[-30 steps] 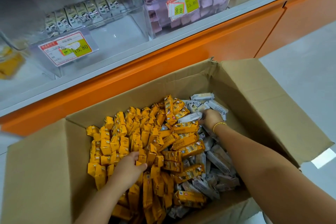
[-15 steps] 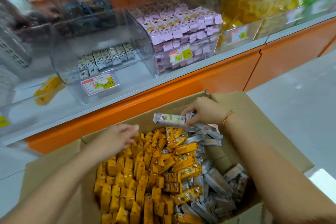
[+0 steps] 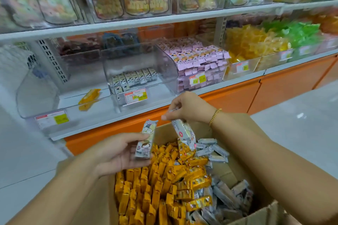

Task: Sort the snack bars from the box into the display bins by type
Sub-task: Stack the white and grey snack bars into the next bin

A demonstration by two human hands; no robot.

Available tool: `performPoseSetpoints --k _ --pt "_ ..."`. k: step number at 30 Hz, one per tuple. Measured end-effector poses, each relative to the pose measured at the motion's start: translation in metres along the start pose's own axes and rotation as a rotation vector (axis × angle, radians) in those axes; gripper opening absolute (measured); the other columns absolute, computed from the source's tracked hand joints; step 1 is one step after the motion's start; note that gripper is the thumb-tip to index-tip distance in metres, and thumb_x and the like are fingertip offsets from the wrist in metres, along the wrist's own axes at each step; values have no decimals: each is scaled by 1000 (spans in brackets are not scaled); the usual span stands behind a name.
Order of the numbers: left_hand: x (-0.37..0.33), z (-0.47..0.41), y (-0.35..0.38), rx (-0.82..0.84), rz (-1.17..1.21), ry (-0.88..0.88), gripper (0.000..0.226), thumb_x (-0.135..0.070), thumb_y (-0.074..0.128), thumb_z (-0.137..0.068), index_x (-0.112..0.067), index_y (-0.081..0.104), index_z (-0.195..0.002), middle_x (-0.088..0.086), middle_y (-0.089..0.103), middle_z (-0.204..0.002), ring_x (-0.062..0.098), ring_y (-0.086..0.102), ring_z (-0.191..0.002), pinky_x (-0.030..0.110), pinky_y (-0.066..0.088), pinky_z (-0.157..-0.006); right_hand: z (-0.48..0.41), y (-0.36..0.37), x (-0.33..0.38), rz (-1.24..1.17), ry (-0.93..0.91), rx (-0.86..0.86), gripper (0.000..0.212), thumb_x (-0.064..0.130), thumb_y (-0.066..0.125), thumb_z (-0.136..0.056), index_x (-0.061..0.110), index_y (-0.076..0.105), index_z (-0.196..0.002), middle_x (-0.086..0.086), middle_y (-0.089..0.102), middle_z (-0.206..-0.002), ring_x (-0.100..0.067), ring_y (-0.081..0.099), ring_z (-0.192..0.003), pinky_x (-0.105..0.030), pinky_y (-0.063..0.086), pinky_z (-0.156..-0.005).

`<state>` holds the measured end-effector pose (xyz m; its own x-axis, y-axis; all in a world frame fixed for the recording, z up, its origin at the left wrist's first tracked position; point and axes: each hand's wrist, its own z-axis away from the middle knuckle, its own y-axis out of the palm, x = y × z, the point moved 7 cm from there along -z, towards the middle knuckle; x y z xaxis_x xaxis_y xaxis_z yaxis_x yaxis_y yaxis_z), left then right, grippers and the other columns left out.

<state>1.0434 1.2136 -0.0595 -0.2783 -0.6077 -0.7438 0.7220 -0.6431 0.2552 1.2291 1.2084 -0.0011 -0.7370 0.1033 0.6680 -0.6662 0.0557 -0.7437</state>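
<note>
A cardboard box [image 3: 236, 126] below me holds several yellow snack bars [image 3: 146, 193] on the left and grey ones [image 3: 225, 193] on the right. My left hand [image 3: 117, 153] holds one grey snack bar [image 3: 146, 139] upright above the box. My right hand [image 3: 190, 108] pinches another grey bar [image 3: 183, 134] by its top end, so it hangs down. On the shelf a clear bin [image 3: 139, 76] holds a row of grey bars [image 3: 134, 77]. To its left, a clear bin [image 3: 42, 97] holds a single yellow bar [image 3: 89, 97].
A third bin is full of pink bars [image 3: 199, 58]; bins of yellow [image 3: 247, 45] and green sweets [image 3: 296, 33] stand further right. Jars and bags fill the upper shelf [image 3: 146, 22]. An orange cabinet front [image 3: 274, 87] runs below the shelf. Pale floor lies at right.
Both hands rose out of the box. My right hand lifted grey bars, and my left hand now holds one of them. My view tilted up toward the shelves.
</note>
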Motion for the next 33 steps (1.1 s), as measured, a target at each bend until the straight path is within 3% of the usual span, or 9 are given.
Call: performPoseSetpoints --k 5,8,12,16,19,21,26,29,33 --pt "1 6 22 -65 67 151 16 -7 54 -90 0 60 -104 24 69 -103 32 69 -81 44 55 -75 -13 26 14 272 129 34 60 62 60 -79 8 47 -55 -5 46 -49 -14 44 -47 -30 50 -67" --pt "5 11 10 -107 32 178 16 -4 53 -92 1 59 -106 22 71 -98 31 70 -82 42 57 -74 -14 30 21 340 208 58 64 69 51 -81 14 39 -49 -1 46 -42 -11 44 -41 -25 45 -59" --pt "4 18 -2 -80 -33 239 19 1 55 -89 0 62 -106 16 73 -96 24 72 -82 32 60 -67 -7 39 29 -121 268 160 46 54 62 -83 9 54 -75 -2 65 -57 -7 60 -46 -15 46 -44" --pt "-4 16 -5 -94 68 277 22 3 55 -88 1 62 -109 21 70 -105 29 69 -86 38 58 -73 1 47 35 -408 262 329 33 26 65 -88 -2 64 -107 -13 67 -89 -12 63 -63 -19 57 -64" --pt "-8 9 -8 -142 161 254 16 -3 53 -91 1 60 -105 20 70 -97 21 69 -68 33 58 -59 7 20 29 -671 284 118 18 15 59 -92 -3 61 -93 -14 66 -87 -10 66 -63 -18 57 -56" --pt "-12 3 -9 -178 244 278 15 -9 53 -93 -1 60 -104 16 70 -84 20 68 -65 30 57 -53 12 1 17 -913 291 -90 11 12 55 -95 2 57 -88 -12 64 -86 -12 67 -70 -22 59 -61" --pt "-21 -12 6 -116 463 354 15 0 50 -91 -5 55 -104 17 67 -97 25 64 -90 39 54 -77 25 17 0 -1258 246 -312 21 11 51 -97 -1 57 -112 -20 60 -111 -22 68 -91 -28 59 -76" --pt "-26 -19 13 -109 561 406 14 2 52 -89 -5 57 -99 14 68 -95 23 66 -89 35 52 -82 26 41 7 -1072 236 -350 9 13 56 -94 6 62 -97 -10 63 -95 -18 65 -80 -27 57 -74" --pt "-31 -26 12 -117 646 441 18 -3 53 -91 -6 59 -107 14 69 -101 22 66 -96 34 52 -83 21 40 11 -757 142 -375 15 15 56 -94 24 68 -97 -10 69 -85 -29 63 -76 -44 54 -78"
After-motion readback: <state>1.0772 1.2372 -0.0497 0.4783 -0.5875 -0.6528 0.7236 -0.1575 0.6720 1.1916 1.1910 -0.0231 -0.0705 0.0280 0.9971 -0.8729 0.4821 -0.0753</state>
